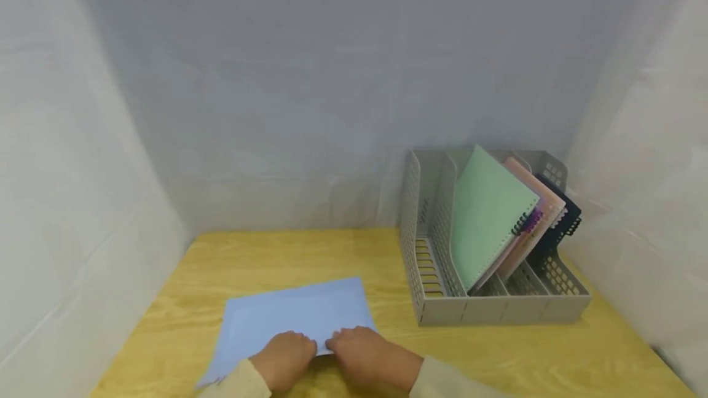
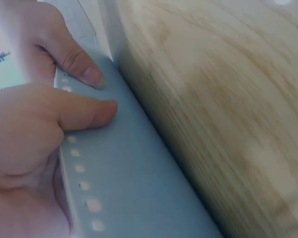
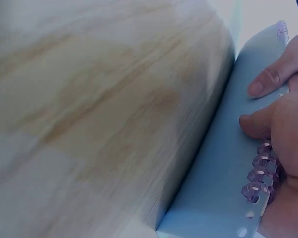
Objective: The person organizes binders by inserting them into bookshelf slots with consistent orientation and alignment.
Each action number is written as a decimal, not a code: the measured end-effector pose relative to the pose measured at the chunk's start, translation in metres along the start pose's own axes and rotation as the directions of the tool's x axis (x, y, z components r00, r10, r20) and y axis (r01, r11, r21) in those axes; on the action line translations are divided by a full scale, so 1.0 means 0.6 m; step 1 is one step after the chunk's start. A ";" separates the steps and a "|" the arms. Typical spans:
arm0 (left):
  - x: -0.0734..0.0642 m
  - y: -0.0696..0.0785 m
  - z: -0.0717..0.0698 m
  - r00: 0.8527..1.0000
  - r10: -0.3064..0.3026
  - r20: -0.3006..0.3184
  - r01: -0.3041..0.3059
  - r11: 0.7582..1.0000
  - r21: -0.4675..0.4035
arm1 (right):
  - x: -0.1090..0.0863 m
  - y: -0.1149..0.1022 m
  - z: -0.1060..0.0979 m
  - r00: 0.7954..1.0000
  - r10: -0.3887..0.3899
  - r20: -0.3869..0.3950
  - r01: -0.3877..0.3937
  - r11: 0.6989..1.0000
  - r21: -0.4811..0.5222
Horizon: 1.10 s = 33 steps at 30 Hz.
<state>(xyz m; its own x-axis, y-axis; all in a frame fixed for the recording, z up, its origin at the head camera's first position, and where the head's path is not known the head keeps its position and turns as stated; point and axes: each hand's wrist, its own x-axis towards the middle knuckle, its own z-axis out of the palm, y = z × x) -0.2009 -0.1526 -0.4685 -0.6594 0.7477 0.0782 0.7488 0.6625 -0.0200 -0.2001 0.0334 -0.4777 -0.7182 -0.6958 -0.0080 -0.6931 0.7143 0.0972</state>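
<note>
A blue ring-bound notebook [image 1: 298, 309] lies on the wooden table, its near edge lifted a little toward me. My left hand [image 1: 286, 355] pinches that edge, thumb on the cover and fingers beneath. Close beside it, my right hand [image 1: 367, 355] grips the same edge in the same way. The thumbs point at each other with a small gap between. A row of punched holes runs along the held edge of the notebook [image 2: 134, 178] in the left wrist view. Purple plastic rings [image 3: 260, 173] show by my right hand in the right wrist view. The fingers under the cover are mostly hidden.
A grey file rack [image 1: 503, 311] with several slots stands at the right of the table [image 1: 265, 257]. In it lean a green notebook [image 1: 489, 220], a pink notebook [image 1: 544, 204] and a dark notebook [image 1: 564, 204]. Pale sheeting [image 1: 298, 91] encloses the back and sides.
</note>
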 end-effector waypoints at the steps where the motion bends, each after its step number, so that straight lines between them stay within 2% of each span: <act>1: 0.001 0.003 0.002 1.000 -0.003 -0.012 0.003 1.000 -0.009 | -0.003 0.004 0.002 1.000 0.002 -0.006 -0.002 1.000 0.012; 7: 0.007 0.011 0.005 0.993 -0.048 -0.107 0.041 0.997 -0.061 | -0.012 0.025 0.005 0.997 0.022 -0.073 -0.021 1.000 0.008; 12: 0.015 0.022 0.001 0.974 -0.098 -0.203 0.089 0.995 -0.052 | -0.020 0.038 -0.007 0.988 0.027 -0.152 -0.035 0.998 -0.053; 15: 0.022 0.027 -0.005 0.958 -0.136 -0.254 0.127 0.991 -0.051 | -0.022 0.046 -0.019 0.976 0.038 -0.213 -0.062 0.992 -0.106; 17: 0.027 0.029 -0.010 0.944 -0.154 -0.291 0.143 0.988 -0.058 | -0.023 0.050 -0.027 0.968 0.055 -0.246 -0.083 0.991 -0.107; 22: 0.037 0.029 -0.025 0.906 -0.188 -0.380 0.172 0.982 -0.076 | -0.023 0.058 -0.046 0.946 0.097 -0.308 -0.118 0.992 -0.049; 28: 0.049 0.030 -0.039 0.881 -0.196 -0.430 0.181 0.981 -0.077 | -0.026 0.068 -0.061 0.927 0.125 -0.352 -0.130 0.991 0.010; 31: 0.057 0.031 -0.046 0.867 -0.186 -0.463 0.181 0.982 -0.056 | -0.030 0.074 -0.064 0.902 0.147 -0.407 -0.140 0.989 0.047; 33: 0.062 0.031 -0.051 0.856 -0.176 -0.486 0.179 0.983 -0.041 | -0.031 0.078 -0.064 0.877 0.161 -0.452 -0.145 0.987 0.069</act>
<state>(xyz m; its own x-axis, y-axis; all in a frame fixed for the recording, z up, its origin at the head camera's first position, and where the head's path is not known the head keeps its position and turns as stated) -0.2093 -0.1138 -0.4356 -0.6636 0.5014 0.5551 0.6210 0.7830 0.0351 -0.2168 0.0771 -0.4347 -0.7135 -0.5295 0.4588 -0.5838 0.8114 0.0283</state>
